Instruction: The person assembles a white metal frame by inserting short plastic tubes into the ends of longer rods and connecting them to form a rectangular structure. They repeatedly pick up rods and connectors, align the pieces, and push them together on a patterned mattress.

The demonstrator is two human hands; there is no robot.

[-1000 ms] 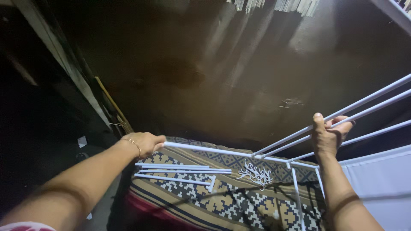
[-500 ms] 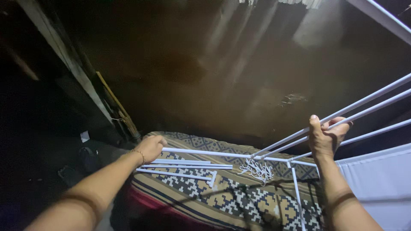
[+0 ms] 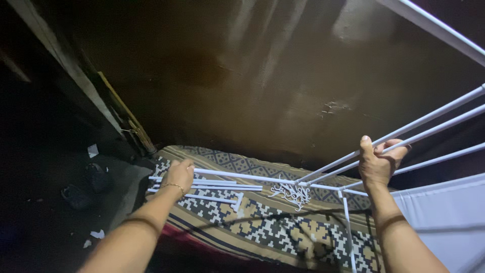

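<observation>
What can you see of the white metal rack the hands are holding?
The white rack is a frame of thin tubes, metal by the look, half assembled. Long rods slant up to the right; one crossbar lies over a patterned mat. The right hand grips a slanted rod, and the left hand grips the crossbar's end.

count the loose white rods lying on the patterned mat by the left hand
3, though some may be hidden: the loose white rods lie side by side on the patterned mat, just right of the left hand.

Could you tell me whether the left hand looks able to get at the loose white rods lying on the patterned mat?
Probably yes: the left hand already rests on the frame's end rod, right beside the loose white rods, with nothing between them.
</observation>
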